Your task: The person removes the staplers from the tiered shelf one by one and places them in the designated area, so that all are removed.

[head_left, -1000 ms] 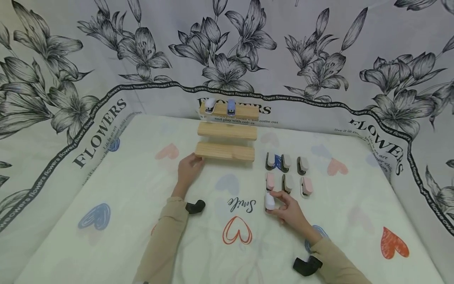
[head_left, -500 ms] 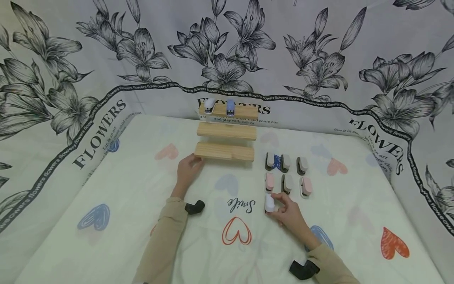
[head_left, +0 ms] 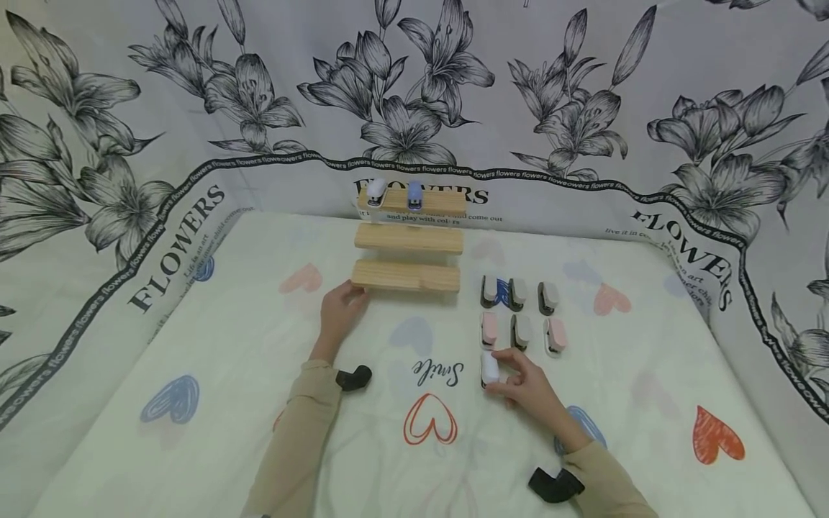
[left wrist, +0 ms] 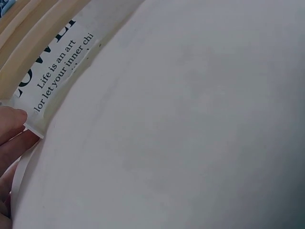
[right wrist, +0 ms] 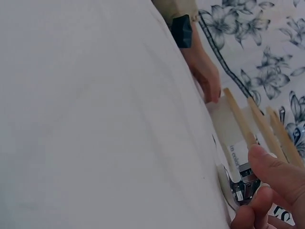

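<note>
Close to the table's middle stands a three-tier wooden rack (head_left: 408, 276) with pale plank shelves. My left hand (head_left: 342, 311) is at its lower left corner; in the left wrist view its thumb and fingers (left wrist: 20, 145) pinch the rack's thin side panel. To the right, my right hand (head_left: 527, 385) holds a small white stapler (head_left: 490, 367) between thumb and fingers, at the table surface. The right wrist view shows the stapler's metal end (right wrist: 246, 181) between the fingertips. On the top shelf sit another white stapler (head_left: 376, 191) and a blue stapler (head_left: 415, 195).
Just beyond the right hand, several small staplers lie in two rows: grey-and-black ones (head_left: 516, 293) at the back, then pink ones (head_left: 488, 329) flanking a grey one (head_left: 520, 332). A printed flower cloth (head_left: 414, 93) hangs behind the rack.
The head view has shifted slightly. Both hands keep their places, the left at the rack and the right on the white stapler, which shows hardly any movement.
</note>
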The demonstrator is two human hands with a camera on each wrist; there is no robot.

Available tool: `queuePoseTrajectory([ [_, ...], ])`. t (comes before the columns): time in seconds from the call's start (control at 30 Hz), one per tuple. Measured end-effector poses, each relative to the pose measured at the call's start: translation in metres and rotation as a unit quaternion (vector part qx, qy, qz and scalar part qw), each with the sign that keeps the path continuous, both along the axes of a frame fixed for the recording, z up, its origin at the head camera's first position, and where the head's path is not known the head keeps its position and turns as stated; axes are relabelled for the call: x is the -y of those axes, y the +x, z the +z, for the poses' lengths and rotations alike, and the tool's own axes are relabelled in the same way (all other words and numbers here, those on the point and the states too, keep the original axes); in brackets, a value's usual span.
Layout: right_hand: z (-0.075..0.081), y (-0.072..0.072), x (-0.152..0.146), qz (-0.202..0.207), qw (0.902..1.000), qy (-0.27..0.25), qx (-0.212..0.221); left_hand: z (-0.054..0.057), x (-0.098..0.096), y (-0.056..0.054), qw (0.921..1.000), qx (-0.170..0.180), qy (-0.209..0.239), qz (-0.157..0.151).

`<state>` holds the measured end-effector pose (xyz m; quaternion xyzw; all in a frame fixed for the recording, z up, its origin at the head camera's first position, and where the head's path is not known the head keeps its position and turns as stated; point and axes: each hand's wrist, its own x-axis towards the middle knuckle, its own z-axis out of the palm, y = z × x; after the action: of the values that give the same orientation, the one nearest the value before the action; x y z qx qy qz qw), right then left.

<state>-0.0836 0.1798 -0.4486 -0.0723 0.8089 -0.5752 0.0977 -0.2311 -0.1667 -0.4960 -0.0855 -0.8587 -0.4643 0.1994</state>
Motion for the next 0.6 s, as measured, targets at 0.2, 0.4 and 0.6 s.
queuePoseTrajectory([
  [0.2,0.001,-0.002,0.001,-0.011,0.9998,0.010,-0.010,0.001,0.000,-0.001,0.9999,0.001,0.010,-0.003],
  [0.4,-0.007,-0.006,-0.006,0.005,0.9988,0.044,-0.019,0.000,0.001,-0.001,0.9998,0.003,0.020,-0.005],
  [0.6,0.001,-0.013,-0.016,0.024,0.9952,0.088,-0.035,-0.002,0.000,-0.002,0.9998,0.001,0.022,-0.004],
])
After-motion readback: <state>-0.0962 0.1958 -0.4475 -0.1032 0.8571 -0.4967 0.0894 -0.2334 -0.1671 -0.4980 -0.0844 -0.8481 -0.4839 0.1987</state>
